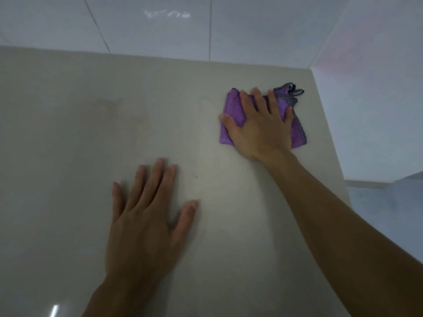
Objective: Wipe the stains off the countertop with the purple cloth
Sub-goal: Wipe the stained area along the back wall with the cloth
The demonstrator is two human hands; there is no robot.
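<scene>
A folded purple cloth (231,110) with a dotted black-and-white trim lies on the beige countertop (68,133) near its far right corner. My right hand (258,124) presses flat on top of the cloth with the fingers spread, covering most of it. My left hand (146,216) rests flat on the bare countertop, palm down and fingers apart, closer to me and to the left of the cloth. A tiny dark speck (196,176) shows on the surface between the two hands. A faint dull smear (114,106) marks the counter at the left.
White glossy wall tiles (160,24) rise along the far edge of the counter. A second tiled wall (370,99) meets it at the right. The counter's right edge (329,143) drops off to a lower pale surface (384,202).
</scene>
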